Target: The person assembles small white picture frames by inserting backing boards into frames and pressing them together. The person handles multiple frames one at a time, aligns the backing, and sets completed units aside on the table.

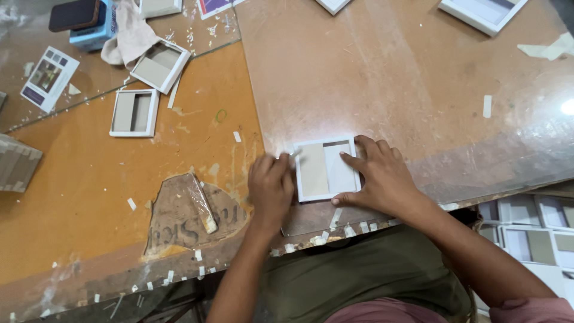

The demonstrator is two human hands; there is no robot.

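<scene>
A small white square tray [326, 170] with a beige card insert lies on the brown tabletop [388, 78] near its front edge. My right hand [376, 176] rests flat against the tray's right side, fingers spread over its rim and inner panel. My left hand [272, 185] is curled at the tray's left edge, pinching a small white strip [294, 155] at the upper left corner.
Two similar white trays [134, 112] [160, 64] lie at the left beside a crumpled cloth [127, 34] and a blue box [89, 27]. More trays sit at the top right [481, 12] and stacked at the lower right [526, 233]. Paper scraps litter the front edge.
</scene>
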